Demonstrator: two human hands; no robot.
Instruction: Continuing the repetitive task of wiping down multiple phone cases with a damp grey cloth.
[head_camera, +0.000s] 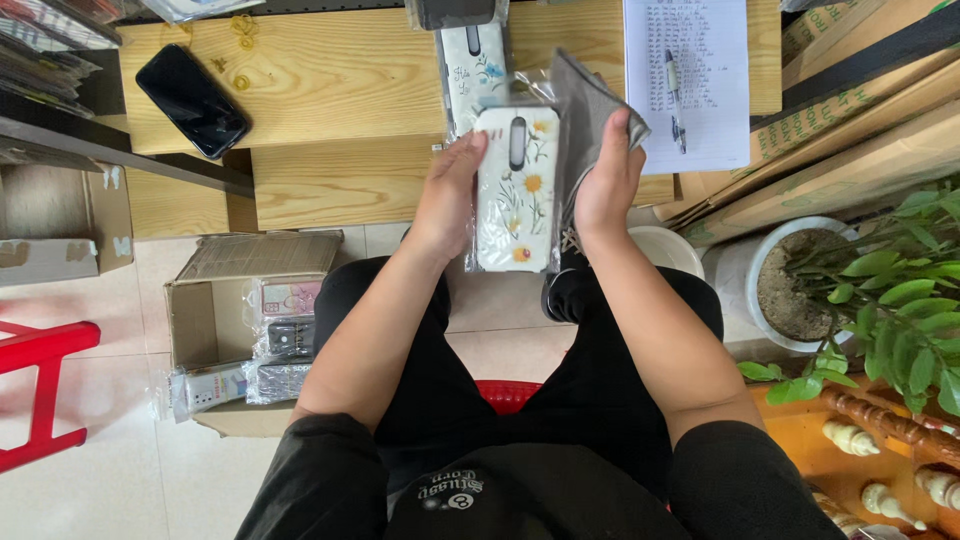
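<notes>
Your left hand (447, 200) clasps the left edge of a white floral phone case (516, 188) in its clear sleeve, held upright above your lap, before the wooden table (340, 75). Your right hand (607, 180) pinches a grey cloth (585, 100) against the case's right side. Beyond lies another bagged case (472, 60); a black phone (193, 100) rests far left.

1. The wooden table (340, 180) has bare room between the black phone (192, 100) and the left hand (452, 195).
2. Beyond the right hand (606, 180), a paper sheet (690, 80) and pen (676, 100) block the way.
3. Cardboard boxes (850, 140) and a potted plant (880, 290) crowd the right side.
4. An open box (250, 320) sits on the floor at the left.
</notes>
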